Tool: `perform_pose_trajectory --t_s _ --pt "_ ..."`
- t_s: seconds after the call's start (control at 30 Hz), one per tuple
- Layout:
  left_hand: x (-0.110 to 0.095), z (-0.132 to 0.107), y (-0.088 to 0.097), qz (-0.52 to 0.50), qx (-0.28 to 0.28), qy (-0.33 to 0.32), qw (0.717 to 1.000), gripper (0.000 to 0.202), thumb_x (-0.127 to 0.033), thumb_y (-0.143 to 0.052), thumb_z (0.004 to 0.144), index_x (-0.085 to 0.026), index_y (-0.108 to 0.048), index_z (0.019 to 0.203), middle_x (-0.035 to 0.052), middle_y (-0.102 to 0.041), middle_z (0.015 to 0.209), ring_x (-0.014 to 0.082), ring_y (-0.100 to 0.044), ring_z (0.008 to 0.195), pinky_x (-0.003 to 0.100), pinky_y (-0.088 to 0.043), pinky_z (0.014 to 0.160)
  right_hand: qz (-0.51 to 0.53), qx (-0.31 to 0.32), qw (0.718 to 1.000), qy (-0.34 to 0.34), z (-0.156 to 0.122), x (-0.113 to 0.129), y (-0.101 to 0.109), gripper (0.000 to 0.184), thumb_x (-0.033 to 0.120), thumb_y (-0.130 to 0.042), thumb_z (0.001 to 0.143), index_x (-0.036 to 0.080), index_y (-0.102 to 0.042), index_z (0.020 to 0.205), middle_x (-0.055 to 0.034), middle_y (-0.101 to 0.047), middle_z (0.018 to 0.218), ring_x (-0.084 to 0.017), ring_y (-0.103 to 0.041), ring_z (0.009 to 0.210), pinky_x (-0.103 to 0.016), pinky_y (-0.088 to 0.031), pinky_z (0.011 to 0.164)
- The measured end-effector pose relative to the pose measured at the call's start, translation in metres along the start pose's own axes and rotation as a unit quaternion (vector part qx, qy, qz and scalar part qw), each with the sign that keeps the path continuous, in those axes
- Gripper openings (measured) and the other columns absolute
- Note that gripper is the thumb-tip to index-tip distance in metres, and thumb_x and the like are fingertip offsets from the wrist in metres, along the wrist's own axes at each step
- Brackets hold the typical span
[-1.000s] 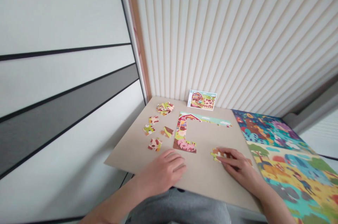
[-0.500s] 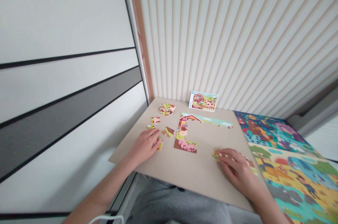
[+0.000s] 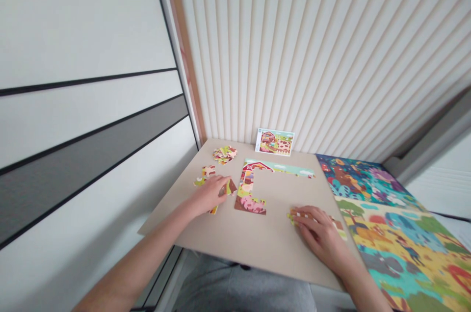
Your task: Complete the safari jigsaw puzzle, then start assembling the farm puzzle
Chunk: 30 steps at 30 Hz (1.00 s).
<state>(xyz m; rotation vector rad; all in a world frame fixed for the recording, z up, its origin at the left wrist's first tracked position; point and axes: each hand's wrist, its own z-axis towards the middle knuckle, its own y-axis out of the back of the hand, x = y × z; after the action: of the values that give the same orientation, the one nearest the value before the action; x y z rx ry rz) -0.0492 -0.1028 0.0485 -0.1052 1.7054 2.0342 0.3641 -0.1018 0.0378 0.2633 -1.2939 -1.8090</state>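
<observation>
My left hand (image 3: 210, 195) is over the left part of the board, its fingers closed at the edge of a brown and green puzzle piece (image 3: 231, 188). Just beyond it are loose pieces, one with a pink and brown pattern (image 3: 208, 170). Another piece (image 3: 213, 210) shows partly from under the hand. The joined puzzle section (image 3: 251, 203), with barn, sky and pink pig, forms an open frame in the middle. On the right, my right hand (image 3: 321, 229) lies with fingers stretched over a strip of fence-patterned puzzle pieces (image 3: 290, 217), which it partly hides.
A heap of puzzle pieces (image 3: 224, 154) lies at the board's back left. The reference picture card (image 3: 275, 142) leans against the pleated blind (image 3: 250, 57). Two finished animal puzzles (image 3: 401, 233) lie right of the beige board (image 3: 257, 243). A white panelled surface (image 3: 110, 184) rises on the left.
My left hand has shifted toward the brown and green puzzle piece and now touches it. My right hand stays on the fence pieces. The whole view has swung slightly.
</observation>
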Motion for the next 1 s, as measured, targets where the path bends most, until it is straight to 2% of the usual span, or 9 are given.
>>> perform_pose_trajectory --t_s 0.1,0.23,0.37,0.53,0.63,0.73,0.87,0.93,1.0 --pt "0.0 -0.002 0.002 -0.044 -0.005 -0.018 0.999 0.061 -0.015 -0.061 0.083 -0.025 -0.047 0.142 0.0084 -0.054 0.136 0.0251 -0.047 0.131 0.041 -0.038 0.114 0.001 0.005 1.0 -0.004 0.001 0.001 0.001 0.028 0.024 -0.051 0.096 0.03 -0.071 0.115 -0.0092 -0.066 0.123 -0.026 -0.062 0.114 -0.044 -0.052 0.093" --pt "-0.003 -0.004 0.003 -0.06 -0.014 -0.045 0.997 0.064 -0.01 -0.06 0.081 -0.028 -0.048 0.142 0.0075 -0.048 0.14 0.0249 -0.044 0.135 0.041 -0.035 0.117 0.002 0.004 1.0 -0.011 0.001 0.001 0.001 0.028 0.023 -0.051 0.096 0.031 -0.071 0.115 -0.0082 -0.066 0.123 -0.026 -0.062 0.114 -0.043 -0.052 0.092" --pt "-0.003 -0.002 0.006 -0.069 -0.041 -0.034 0.996 0.048 -0.012 -0.057 0.085 -0.025 -0.056 0.132 0.0077 -0.054 0.128 0.0243 -0.051 0.126 0.043 -0.039 0.113 0.003 0.002 1.0 -0.012 0.001 0.004 0.001 0.028 0.022 -0.051 0.096 0.03 -0.071 0.115 -0.0084 -0.066 0.122 -0.025 -0.061 0.114 -0.043 -0.051 0.093" --pt "-0.009 0.005 0.021 -0.128 -0.009 -0.028 0.991 0.026 -0.023 -0.052 0.094 -0.022 -0.067 0.115 0.0062 -0.065 0.105 0.0221 -0.061 0.103 0.038 -0.048 0.096 0.017 -0.014 0.999 -0.027 0.003 0.007 0.004 0.028 0.021 -0.05 0.097 0.028 -0.069 0.116 -0.0089 -0.067 0.118 -0.024 -0.062 0.111 -0.042 -0.051 0.093" --pt "-0.032 0.009 0.033 -0.177 0.031 -0.048 0.982 0.029 -0.028 -0.047 0.099 -0.023 -0.071 0.113 0.0054 -0.066 0.103 0.0186 -0.062 0.094 0.031 -0.048 0.088 0.036 -0.041 0.998 -0.041 0.003 0.005 0.01 0.027 0.024 -0.05 0.098 0.027 -0.069 0.115 -0.0098 -0.067 0.115 -0.024 -0.062 0.108 -0.042 -0.051 0.094" --pt "-0.067 0.018 0.037 -0.235 0.076 -0.078 0.966 0.033 -0.03 -0.054 0.096 -0.024 -0.065 0.127 0.0044 -0.068 0.107 0.016 -0.063 0.091 0.025 -0.049 0.083 0.079 -0.071 0.99 -0.088 0.006 0.009 0.018 0.026 0.029 -0.049 0.099 0.025 -0.07 0.113 -0.0106 -0.068 0.112 -0.024 -0.063 0.106 -0.04 -0.052 0.091" --pt "-0.111 0.04 0.021 -0.291 0.154 -0.149 0.933 0.053 -0.025 -0.061 0.093 -0.027 -0.049 0.144 0.0034 -0.071 0.108 0.0139 -0.066 0.085 0.024 -0.05 0.08 0.187 -0.029 0.969 -0.155 0.023 0.032 0.022 0.031 0.04 -0.053 0.098 0.023 -0.068 0.12 -0.0099 -0.071 0.111 -0.023 -0.066 0.099 -0.034 -0.054 0.085" --pt "-0.124 0.052 0.009 -0.29 0.162 -0.189 0.924 0.057 -0.022 -0.063 0.091 -0.028 -0.047 0.145 0.0045 -0.071 0.111 0.0165 -0.067 0.092 0.026 -0.05 0.084 0.233 0.011 0.958 -0.169 0.034 0.045 0.02 0.037 0.044 -0.055 0.096 0.023 -0.065 0.125 -0.0081 -0.074 0.103 -0.021 -0.066 0.088 -0.032 -0.053 0.078" --pt "-0.131 0.062 -0.003 -0.286 0.146 -0.209 0.924 0.058 -0.02 -0.064 0.09 -0.028 -0.047 0.145 0.0059 -0.071 0.113 0.0189 -0.067 0.1 0.03 -0.05 0.09 0.266 0.031 0.946 -0.182 0.046 0.052 0.016 0.04 0.046 -0.056 0.096 0.022 -0.064 0.127 -0.0062 -0.074 0.092 -0.019 -0.065 0.079 -0.029 -0.051 0.071"
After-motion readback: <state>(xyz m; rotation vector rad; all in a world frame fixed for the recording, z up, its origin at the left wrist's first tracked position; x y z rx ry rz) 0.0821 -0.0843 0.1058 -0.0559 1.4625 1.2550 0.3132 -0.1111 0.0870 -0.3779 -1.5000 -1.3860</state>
